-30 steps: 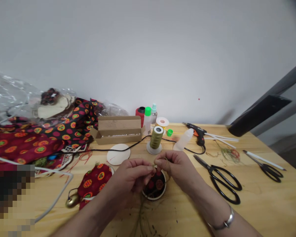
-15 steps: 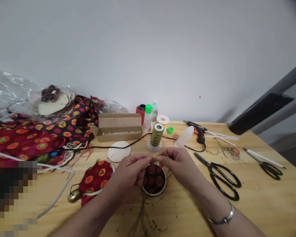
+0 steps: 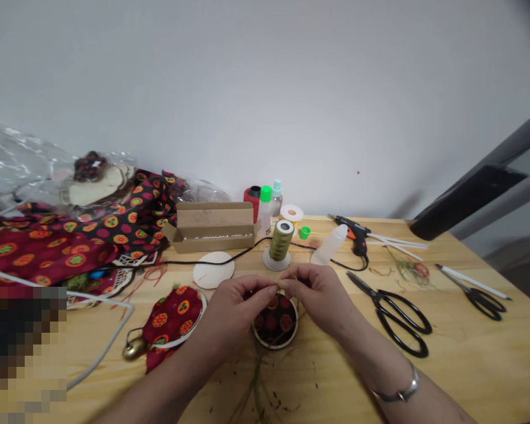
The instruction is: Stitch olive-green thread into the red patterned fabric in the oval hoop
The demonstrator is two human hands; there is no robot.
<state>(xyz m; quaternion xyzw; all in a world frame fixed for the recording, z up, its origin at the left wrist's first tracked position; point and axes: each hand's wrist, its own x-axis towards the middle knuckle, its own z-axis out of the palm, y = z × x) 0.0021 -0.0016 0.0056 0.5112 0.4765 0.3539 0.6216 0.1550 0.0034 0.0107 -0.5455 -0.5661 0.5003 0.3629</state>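
My left hand (image 3: 242, 300) and my right hand (image 3: 311, 291) meet with their fingertips pinched together on thin olive thread (image 3: 297, 288). Just beneath them a round disc covered in dark patterned fabric (image 3: 276, 323), with a pale rim, lies on the table. More olive strands (image 3: 257, 383) trail from its near side toward me. Behind the hands stands a spool of olive thread (image 3: 281, 240). Left of my left hand is a piece covered in red patterned fabric (image 3: 174, 315), with a brass bell (image 3: 135, 348) beside it.
Large black-handled scissors (image 3: 391, 312) lie right of my right hand, smaller scissors (image 3: 477, 297) farther right. A white bottle (image 3: 331, 244), glue gun (image 3: 355, 232), cardboard box (image 3: 214, 235) and white disc (image 3: 214, 270) sit behind. Patterned cloth (image 3: 48, 247) is piled at left.
My fingertips have shifted slightly, still pinched together over the dark disc. The disc and the rest of the table look nearly the same.
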